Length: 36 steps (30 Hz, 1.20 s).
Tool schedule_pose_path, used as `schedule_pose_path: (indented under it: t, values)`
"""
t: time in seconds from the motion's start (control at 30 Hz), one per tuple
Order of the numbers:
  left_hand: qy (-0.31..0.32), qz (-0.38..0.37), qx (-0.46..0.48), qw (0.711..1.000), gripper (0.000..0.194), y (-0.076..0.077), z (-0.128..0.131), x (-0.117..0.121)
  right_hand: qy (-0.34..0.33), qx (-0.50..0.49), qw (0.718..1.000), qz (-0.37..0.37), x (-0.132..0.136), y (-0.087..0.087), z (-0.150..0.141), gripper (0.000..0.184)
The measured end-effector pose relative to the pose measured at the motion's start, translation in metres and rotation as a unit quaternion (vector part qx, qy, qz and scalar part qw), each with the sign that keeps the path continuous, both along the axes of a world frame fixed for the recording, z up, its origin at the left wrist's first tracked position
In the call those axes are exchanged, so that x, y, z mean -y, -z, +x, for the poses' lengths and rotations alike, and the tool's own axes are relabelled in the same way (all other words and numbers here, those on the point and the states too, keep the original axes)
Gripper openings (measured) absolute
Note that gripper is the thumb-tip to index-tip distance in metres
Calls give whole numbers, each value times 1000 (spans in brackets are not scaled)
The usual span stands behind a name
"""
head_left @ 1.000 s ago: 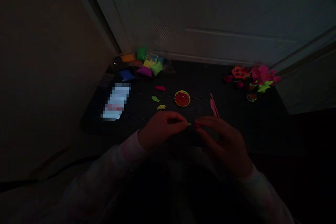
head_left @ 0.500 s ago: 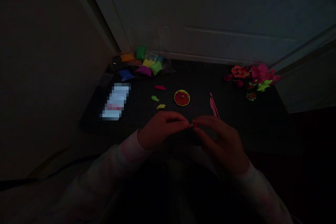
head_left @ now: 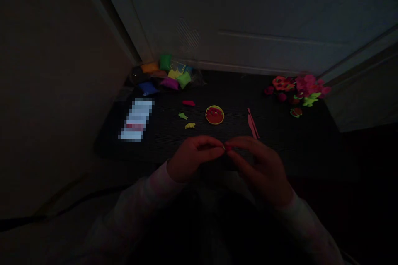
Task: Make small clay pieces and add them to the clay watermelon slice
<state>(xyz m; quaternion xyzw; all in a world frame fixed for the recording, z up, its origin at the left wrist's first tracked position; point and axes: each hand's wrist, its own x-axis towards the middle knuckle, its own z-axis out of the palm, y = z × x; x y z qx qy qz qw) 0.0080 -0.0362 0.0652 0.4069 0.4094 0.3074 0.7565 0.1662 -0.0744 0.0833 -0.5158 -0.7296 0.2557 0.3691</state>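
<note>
Thumb and forefinger of my left hand (head_left: 194,155) are pinched on a tiny greenish piece of clay (head_left: 224,148), mostly covered by the fingertips. Opposite it, my right hand (head_left: 263,167) grips a small red piece of clay (head_left: 229,148) between its fingertips. The two pieces meet or nearly meet; the dim light hides which. Just beyond the hands lies a round clay tart (head_left: 214,116) with a yellow rim and red filling. Left of it are a red clay roll (head_left: 188,103), a green clay scrap (head_left: 183,116) and a yellow clay scrap (head_left: 190,125).
Pink modelling tools (head_left: 253,124) lie right of the tart on the dark table (head_left: 149,145). Colourful clay packets (head_left: 169,83) are heaped at the back left, above a blurred bright phone-like screen (head_left: 137,120). Several bright clay shapes (head_left: 307,87) cluster at the back right, before a pale door (head_left: 264,16).
Both hands stay together at nearly the same spot, with a slight shift of the left hand. More of the red piece shows and less of the green. The view has moved slightly.
</note>
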Motion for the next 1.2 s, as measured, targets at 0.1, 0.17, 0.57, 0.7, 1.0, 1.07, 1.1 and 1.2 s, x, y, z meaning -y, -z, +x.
schedule_pose_path:
  t: [0.1, 0.17, 0.57, 0.7, 1.0, 1.07, 1.1, 1.2]
  values:
    - [1, -8, 14, 1000, 11, 1, 0, 1, 0, -2, 1000, 0, 1, -2, -1, 14]
    - [-2, -23, 29, 999, 12, 1, 1, 1, -2, -6, 1000, 0, 1, -4, -1, 14]
    - [0, 11, 49, 999, 8, -6, 0, 3, -18, -50, 998, -23, 4, -11, -3, 12]
    - [-45, 154, -6, 987, 6, -9, -5, 6, -8, -46, 999, -10, 4, -11, -5, 13]
    - [-91, 216, -38, 971, 6, -10, -4, 12, 0, -44, 999, 3, 5, -14, -8, 14]
    - [-94, 213, -29, 972, 6, -9, -4, 12, 6, -41, 999, 4, 5, -13, -9, 13]
    - [-94, 210, -26, 973, 6, -8, -3, 12, 9, -41, 999, 5, 5, -13, -9, 13]
    - [-100, 192, -9, 976, 4, -6, -2, 13, 16, -50, 999, 5, 5, -12, -11, 13]
